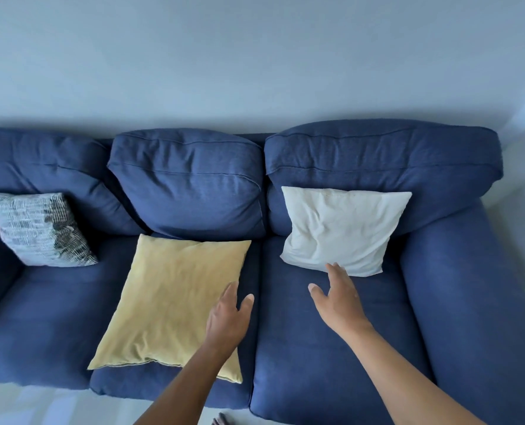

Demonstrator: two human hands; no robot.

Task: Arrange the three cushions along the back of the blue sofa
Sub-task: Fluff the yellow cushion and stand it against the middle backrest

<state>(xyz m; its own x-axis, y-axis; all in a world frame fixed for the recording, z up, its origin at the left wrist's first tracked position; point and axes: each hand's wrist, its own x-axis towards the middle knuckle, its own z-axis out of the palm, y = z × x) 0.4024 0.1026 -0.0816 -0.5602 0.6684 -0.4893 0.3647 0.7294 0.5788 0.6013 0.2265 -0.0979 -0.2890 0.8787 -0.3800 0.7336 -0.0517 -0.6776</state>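
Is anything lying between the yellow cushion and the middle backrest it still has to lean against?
Nothing visible. The yellow cushion lies flat on the seat, its far edge right at the middle backrest. The left hand is over its right side, open.

We look down on a blue sofa (331, 332) that fills the lower two thirds of the frame, a pale wall (255, 56) above it. At the left edge, a grey patterned cushion (37, 230) leans against the sofa's back. In the lower middle, a yellow cushion (169, 302) lies flat on the seat, its far edge near the back. At the right of centre, a white cushion (340, 230) stands propped against the back. Our left hand (227, 323) is over the yellow cushion's right edge, fingers loosely spread. Our right hand (337, 297) is spread too, fingertips just at the white cushion's lower edge; we cannot tell whether they touch.
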